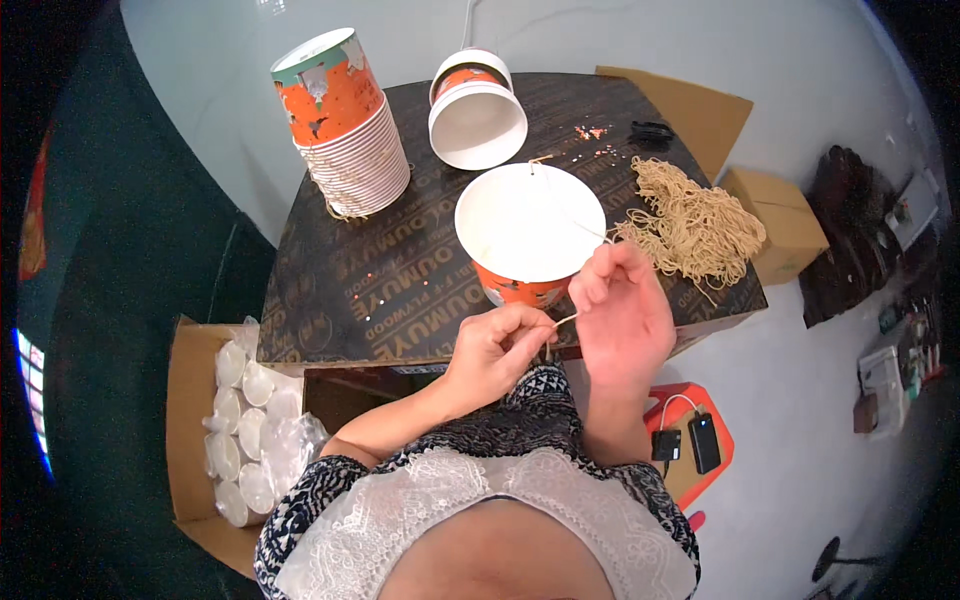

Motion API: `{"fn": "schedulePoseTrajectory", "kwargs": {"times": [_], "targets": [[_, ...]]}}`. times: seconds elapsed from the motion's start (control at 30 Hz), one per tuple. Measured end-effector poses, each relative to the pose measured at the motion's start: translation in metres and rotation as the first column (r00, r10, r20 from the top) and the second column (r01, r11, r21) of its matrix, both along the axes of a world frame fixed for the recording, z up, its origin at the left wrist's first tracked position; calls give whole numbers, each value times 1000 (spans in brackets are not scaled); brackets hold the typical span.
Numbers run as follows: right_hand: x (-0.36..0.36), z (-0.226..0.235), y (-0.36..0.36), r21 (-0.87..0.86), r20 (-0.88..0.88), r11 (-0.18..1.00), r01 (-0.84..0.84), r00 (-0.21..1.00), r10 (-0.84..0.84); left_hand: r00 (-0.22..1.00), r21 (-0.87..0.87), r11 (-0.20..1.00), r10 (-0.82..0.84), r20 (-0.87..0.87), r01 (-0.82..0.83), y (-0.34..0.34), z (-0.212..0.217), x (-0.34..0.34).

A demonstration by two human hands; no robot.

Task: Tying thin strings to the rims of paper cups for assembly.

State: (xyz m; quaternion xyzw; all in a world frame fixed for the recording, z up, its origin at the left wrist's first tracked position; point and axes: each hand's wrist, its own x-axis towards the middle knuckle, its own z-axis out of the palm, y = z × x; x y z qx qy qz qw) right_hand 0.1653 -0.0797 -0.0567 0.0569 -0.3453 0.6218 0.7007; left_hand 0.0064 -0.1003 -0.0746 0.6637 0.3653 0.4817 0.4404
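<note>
A white paper bucket (528, 225) with an orange printed side stands at the table's front, its mouth up. A thin beige cord (568, 319) passes through a hole at the bucket's far rim, crosses the opening and runs to my hands. My left hand (497, 350) is in front of the bucket, thumb and forefinger pinching the cord's end. Beside the bucket's near right side, my right hand (623, 318) shows its palm. Its fingers are curled in around the cord, which partly disappears behind them.
A tall stack of matching buckets (350, 130) stands at the back left. Two more buckets (478, 122) lie tipped at the back. Cut cords (695, 220) lie heaped at the right. A carton of white cups (243, 430) sits below left; a red stool (690, 440) below right.
</note>
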Motion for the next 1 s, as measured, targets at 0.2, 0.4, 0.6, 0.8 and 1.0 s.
{"fn": "schedulePoseTrajectory", "kwargs": {"times": [0.2,0.4,0.6,0.8,1.0], "targets": [[7,-2,-18,621,583,207,756,-269,-767,995,-91,993,-80,-58,74,-3,9,-20],[-10,16,-46,452,779,759,468,207,-592,964,-42,990,-140,-226,134,1,36,-29],[-9,-7,-33,532,758,735,420,151,-634,960,16,991,-121,-254,129,2,47,-37],[-5,-15,-26,428,770,691,582,165,-616,887,489,871,259,-382,-43,37,56,-55],[8,-12,-16,322,699,555,767,203,-686,759,653,748,353,-547,123,57,47,-58]]}}
